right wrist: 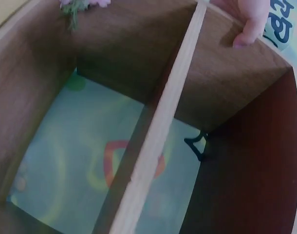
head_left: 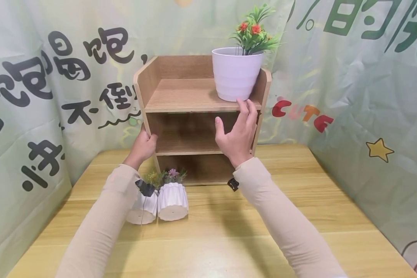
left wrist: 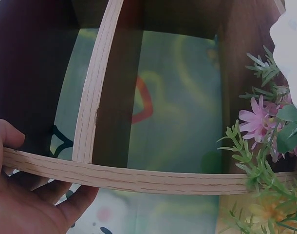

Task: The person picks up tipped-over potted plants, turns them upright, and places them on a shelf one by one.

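Note:
A small wooden shelf point(head_left: 191, 149) with open compartments stands on the table. My left hand point(head_left: 140, 146) grips its left side panel; in the left wrist view the thumb is inside the panel point(left wrist: 153, 180) and the fingers are outside. On the top board, at the right end, sits a white pot point(head_left: 237, 73) holding a plant point(head_left: 255, 33) with red flowers. My right hand point(head_left: 239, 133) is raised at the shelf's front right, thumb spread from the fingers, fingertips right at the top board's edge below the pot. The right wrist view shows the shelf divider point(right wrist: 158, 131) and my left thumb.
Two white fluted pots point(head_left: 173, 202) point(head_left: 142, 210) lie on their sides in front of the shelf's left end, bases toward me. Their pink and yellow flowers point(head_left: 173, 173) point toward the shelf. Printed cloth point(head_left: 354, 96) hangs behind and beside the wooden table point(head_left: 194, 247).

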The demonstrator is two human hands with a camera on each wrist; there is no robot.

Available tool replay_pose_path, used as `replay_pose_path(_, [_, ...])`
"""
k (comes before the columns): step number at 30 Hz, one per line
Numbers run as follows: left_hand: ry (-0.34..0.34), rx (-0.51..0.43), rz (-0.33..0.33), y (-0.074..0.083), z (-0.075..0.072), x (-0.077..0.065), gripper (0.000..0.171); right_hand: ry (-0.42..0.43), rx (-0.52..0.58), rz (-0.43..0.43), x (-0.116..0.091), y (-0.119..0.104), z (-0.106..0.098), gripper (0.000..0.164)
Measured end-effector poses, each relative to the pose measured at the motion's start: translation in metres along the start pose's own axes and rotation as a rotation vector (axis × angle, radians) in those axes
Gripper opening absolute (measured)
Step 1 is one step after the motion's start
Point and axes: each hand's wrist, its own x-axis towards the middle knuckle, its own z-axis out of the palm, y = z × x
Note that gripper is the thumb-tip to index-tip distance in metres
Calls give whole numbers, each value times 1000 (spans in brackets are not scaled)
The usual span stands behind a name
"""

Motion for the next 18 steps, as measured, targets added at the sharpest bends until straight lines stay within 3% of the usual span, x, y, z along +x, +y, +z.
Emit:
replay_pose_path(4, [1, -3, 2, 0, 0, 0, 47, -36, 26, 50, -11, -5, -2, 62])
replay_pose_path(18, [7, -15, 7, -1, 0, 1, 49, -328, 109, 376, -51, -25, -10, 69])
